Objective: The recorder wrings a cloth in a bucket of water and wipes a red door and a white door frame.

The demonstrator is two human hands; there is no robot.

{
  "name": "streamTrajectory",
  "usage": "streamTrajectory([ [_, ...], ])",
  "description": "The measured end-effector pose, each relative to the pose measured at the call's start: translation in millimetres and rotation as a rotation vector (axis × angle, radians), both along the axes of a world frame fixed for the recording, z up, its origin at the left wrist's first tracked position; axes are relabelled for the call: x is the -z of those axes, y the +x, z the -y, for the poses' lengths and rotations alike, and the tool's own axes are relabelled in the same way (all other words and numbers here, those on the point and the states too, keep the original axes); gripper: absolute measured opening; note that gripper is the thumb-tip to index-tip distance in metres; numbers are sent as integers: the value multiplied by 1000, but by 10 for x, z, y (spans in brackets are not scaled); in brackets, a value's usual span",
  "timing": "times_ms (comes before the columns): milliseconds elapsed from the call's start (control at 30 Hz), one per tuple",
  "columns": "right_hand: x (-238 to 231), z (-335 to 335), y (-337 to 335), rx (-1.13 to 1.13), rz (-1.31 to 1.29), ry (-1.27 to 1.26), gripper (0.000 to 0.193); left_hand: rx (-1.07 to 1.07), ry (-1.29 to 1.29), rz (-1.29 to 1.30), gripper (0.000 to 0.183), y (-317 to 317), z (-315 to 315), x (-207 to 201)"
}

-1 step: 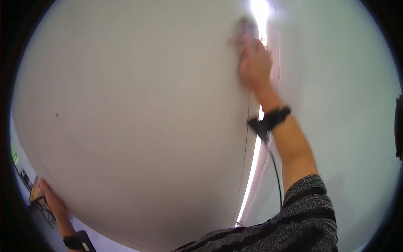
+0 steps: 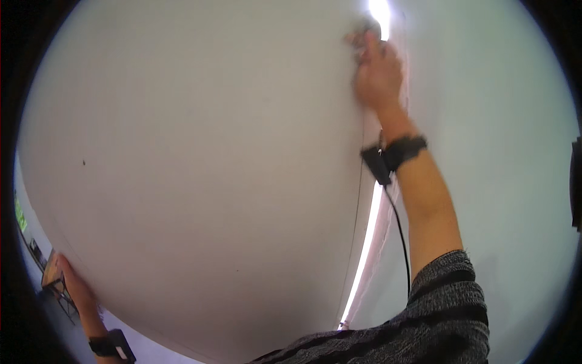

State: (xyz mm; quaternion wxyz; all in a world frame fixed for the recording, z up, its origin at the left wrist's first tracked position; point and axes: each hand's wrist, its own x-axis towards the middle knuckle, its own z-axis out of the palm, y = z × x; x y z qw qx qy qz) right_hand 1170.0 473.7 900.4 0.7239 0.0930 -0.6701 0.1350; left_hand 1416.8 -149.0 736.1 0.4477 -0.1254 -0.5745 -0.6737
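A large pale grey-white panel [image 2: 212, 164] fills most of the view. My right hand [image 2: 379, 76] is raised at its upper right edge, closed on a small dark object [image 2: 368, 27] that is blurred and partly covered by the fingers. Right beside this hand runs a bright strip of light [image 2: 367, 242] along the panel's edge, partly hidden behind my wrist. Far down on the left, my left hand [image 2: 77, 285] lies against the panel's border with a finger stretched out; its other fingers are hard to make out.
A pale greenish wall [image 2: 497, 151] stands to the right of the light strip. Beyond my left hand shows a brown-topped table [image 2: 51, 276] with dark legs. From the black band [image 2: 405, 153] on my right wrist a black cable [image 2: 400, 236] hangs down.
My right hand has moved a little up and to the right along the panel's edge, with the dark object still in it. The left hand has hardly moved.
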Motion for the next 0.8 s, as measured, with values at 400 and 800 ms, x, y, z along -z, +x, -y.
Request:
streamTrajectory([
  [400, -607, 2124, 1378, -489, -82, 227, 31, 132, 54, -4, 49, 220, -789, -440],
  [800, 1137, 2719, 1460, -617, -99, 1231, 28, -182, -170, 175, 51, 43, -635, -150],
])
